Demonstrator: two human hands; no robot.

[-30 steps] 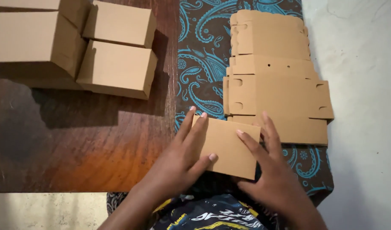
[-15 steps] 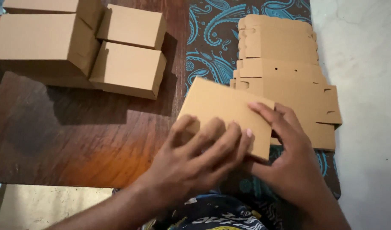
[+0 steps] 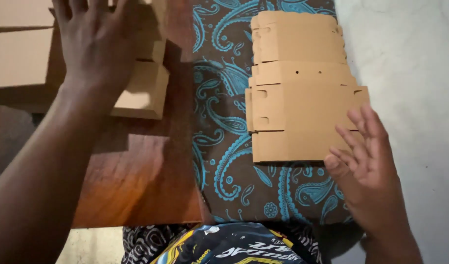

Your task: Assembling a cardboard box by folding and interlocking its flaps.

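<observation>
Beneath the outstretched left hand [image 3: 95,41], a folded cardboard box [image 3: 141,90] is sitting on the wooden table [image 3: 136,186]; the palm is facing down with fingers spread and released, gripping nothing, and whether it is touching the box cannot be told. Further assembled boxes [image 3: 19,54] are lying to the left of that hand, partly covered by the forearm. Just beside the fingertips of the right hand [image 3: 366,166], a stack of flat cardboard blanks [image 3: 298,93] is resting on a dark cloth with a blue paisley pattern [image 3: 224,146]. The right hand is hovering at the stack's near right corner, palm turned inward, fingers loosely curled and apart, holding nothing. Right of this hand, a pale floor [image 3: 415,73] is showing.
</observation>
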